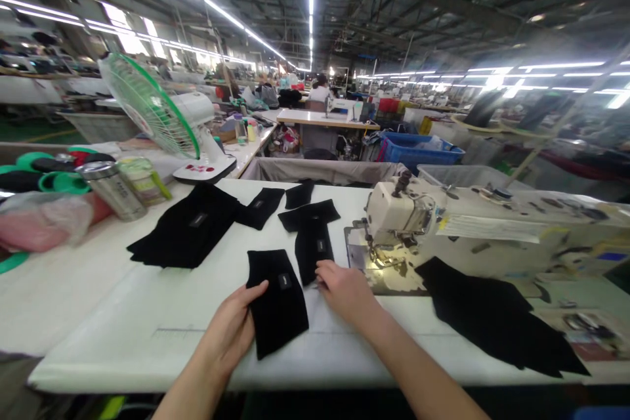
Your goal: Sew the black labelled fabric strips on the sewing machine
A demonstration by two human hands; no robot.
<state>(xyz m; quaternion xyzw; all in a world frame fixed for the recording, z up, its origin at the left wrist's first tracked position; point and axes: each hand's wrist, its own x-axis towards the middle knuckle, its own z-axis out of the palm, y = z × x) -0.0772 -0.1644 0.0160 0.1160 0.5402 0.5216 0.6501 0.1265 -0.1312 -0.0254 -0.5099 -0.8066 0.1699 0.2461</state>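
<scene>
"While the left hand [233,321] holds a black fabric panel [278,321] over the near middle of the white tabletop [197,305], where are its fingers?"

"Thumb on top, closed on the panel's left edge; the others are mostly hidden beneath."

"And the right hand [347,292]?"

"Curled at the near end of a second panel [310,252]; I can't tell whether it grips."

"Any writing?"

"Pale marks on the held panel's small label [285,281], too tiny to read; the steel tumbler [115,193] at left has blurred lettering."
</scene>
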